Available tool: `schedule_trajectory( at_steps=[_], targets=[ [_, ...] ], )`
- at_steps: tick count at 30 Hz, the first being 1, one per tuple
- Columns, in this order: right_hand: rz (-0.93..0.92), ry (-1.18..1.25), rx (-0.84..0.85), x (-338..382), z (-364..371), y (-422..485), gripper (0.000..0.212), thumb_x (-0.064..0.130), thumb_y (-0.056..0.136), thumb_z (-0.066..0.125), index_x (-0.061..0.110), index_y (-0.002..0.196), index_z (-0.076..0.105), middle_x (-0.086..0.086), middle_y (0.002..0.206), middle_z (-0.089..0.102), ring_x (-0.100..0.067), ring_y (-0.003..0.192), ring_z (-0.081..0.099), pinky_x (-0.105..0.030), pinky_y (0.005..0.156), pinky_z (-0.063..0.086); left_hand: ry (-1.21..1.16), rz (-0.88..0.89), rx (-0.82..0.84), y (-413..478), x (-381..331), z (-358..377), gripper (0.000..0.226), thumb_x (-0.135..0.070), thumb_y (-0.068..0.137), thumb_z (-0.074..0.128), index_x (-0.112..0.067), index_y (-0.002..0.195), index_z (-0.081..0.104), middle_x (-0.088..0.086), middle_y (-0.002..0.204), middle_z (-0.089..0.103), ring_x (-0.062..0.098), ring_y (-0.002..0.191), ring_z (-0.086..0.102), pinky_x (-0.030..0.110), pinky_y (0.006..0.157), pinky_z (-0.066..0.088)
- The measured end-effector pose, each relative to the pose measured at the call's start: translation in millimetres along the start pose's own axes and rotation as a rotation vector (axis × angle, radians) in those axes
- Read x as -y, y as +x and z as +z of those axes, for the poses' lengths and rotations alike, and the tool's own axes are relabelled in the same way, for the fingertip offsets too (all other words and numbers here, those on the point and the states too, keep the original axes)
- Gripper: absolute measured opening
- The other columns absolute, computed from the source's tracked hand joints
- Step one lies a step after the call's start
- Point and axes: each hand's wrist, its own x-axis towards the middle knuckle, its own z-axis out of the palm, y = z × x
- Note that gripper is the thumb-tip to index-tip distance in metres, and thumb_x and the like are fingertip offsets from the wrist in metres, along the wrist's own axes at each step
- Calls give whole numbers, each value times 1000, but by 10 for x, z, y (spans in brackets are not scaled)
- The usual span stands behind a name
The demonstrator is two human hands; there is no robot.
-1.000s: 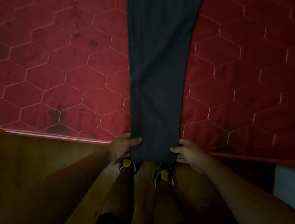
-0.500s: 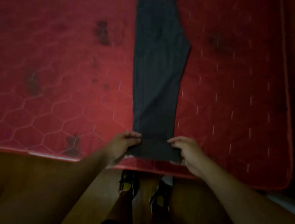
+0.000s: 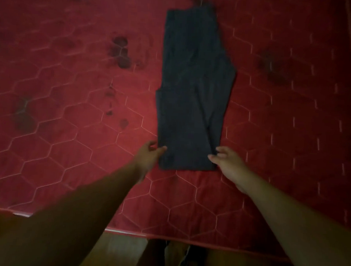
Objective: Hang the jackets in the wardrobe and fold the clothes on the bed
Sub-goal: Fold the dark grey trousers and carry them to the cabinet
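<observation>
Fingers (image 3: 220, 150) of the right hand (image 3: 228, 164) are spread loosely at the near right corner of the trousers (image 3: 192, 93), tips touching or just above the cloth; no pinch shows. Left hand (image 3: 149, 157) sits at the near left corner, thumb and fingers parted narrowly around the edge; blur hides whether they grip it.

Bed (image 3: 70, 128), the landmark: red quilted mattress with a hexagon stitch pattern and dark stains, filling nearly the whole view. Its near edge runs across the bottom, wooden floor (image 3: 121, 249) below it.

Trousers lie flat on the bed, right of its centre, well in from the near edge, running lengthwise away from the person. Legs appear doubled one on the other; the nearer half looks like a second layer laid over the far half, its upper edge showing as a step partway up the left side.

Judgement: a hand at each near corner keeps that end square and flat, so the layers stay aligned. Folding looks partly done; another fold seems likely. No jackets or wardrobe in view.
</observation>
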Motion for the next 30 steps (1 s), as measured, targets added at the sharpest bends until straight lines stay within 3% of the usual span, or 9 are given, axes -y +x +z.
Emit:
schedule_trajectory(
  at_steps=[4, 7, 10, 13, 16, 18, 20, 24, 30],
  targets=[
    [-11, 63, -15, -41, 226, 275, 52, 19, 93, 71, 16, 140, 49, -1, 126, 64, -10, 99, 64, -18, 76, 48, -46, -24, -35, 307, 297, 103, 30, -12, 95, 66, -7, 124, 60, 5, 117, 70, 15, 94, 69, 26, 80, 57],
    [-1, 32, -21, 36, 254, 431, 41, 24, 91, 74, 13, 128, 63, 1, 118, 70, -11, 96, 67, -23, 79, 51, -95, -34, -91, 412, 322, 69, 20, -7, 93, 67, -10, 113, 66, 5, 106, 72, 17, 91, 69, 31, 79, 58],
    [-70, -52, -100, 131, 238, 470, 16, 30, 88, 75, 20, 101, 73, 5, 98, 75, -16, 92, 71, -35, 86, 56, -147, 43, -112, 439, 162, 24, 17, 2, 91, 63, -12, 101, 65, 4, 95, 69, 14, 83, 65, 23, 68, 52],
    [-172, -60, -162, 252, 215, 417, 12, 23, 91, 72, 19, 81, 65, 6, 79, 73, -10, 76, 70, -31, 74, 57, -219, 48, -13, 477, 33, 12, 24, 2, 90, 65, -19, 101, 62, 9, 100, 67, 21, 91, 66, 30, 74, 55],
    [-138, 34, -118, 310, 182, 390, 10, 15, 95, 66, 15, 86, 62, 9, 79, 73, -4, 74, 69, -20, 66, 52, -239, -61, 138, 508, 27, 43, 27, -7, 94, 65, -24, 115, 60, 6, 118, 71, 23, 107, 69, 44, 94, 56],
    [-39, 34, -70, 202, 163, 435, 3, 11, 94, 64, 14, 95, 64, 1, 94, 74, -15, 87, 71, -30, 78, 55, -137, -122, 164, 530, 72, 45, 24, -15, 99, 59, -25, 120, 61, 1, 121, 71, 21, 107, 70, 49, 94, 57],
    [74, 9, -19, -5, 177, 485, 15, 5, 92, 61, 16, 102, 65, -6, 105, 72, -23, 96, 68, -42, 90, 55, -43, -171, 217, 510, 131, 25, 24, -18, 103, 52, -26, 124, 60, -1, 120, 70, 23, 107, 69, 53, 88, 59],
    [208, -10, 119, -350, 286, 440, 39, 0, 90, 60, 20, 123, 63, -1, 119, 68, -23, 107, 64, -46, 98, 52, 63, -217, 312, 352, 330, -23, 29, -19, 104, 51, -26, 132, 56, -2, 121, 69, 21, 105, 70, 44, 80, 62],
    [218, 149, 194, -347, 263, 427, 15, 27, 95, 68, 31, 110, 71, 10, 106, 77, -16, 101, 73, -47, 91, 58, 1, -184, 266, 252, 306, 12, 22, -28, 105, 51, -25, 125, 61, -3, 117, 72, 13, 98, 71, 27, 67, 60]
  ],
)
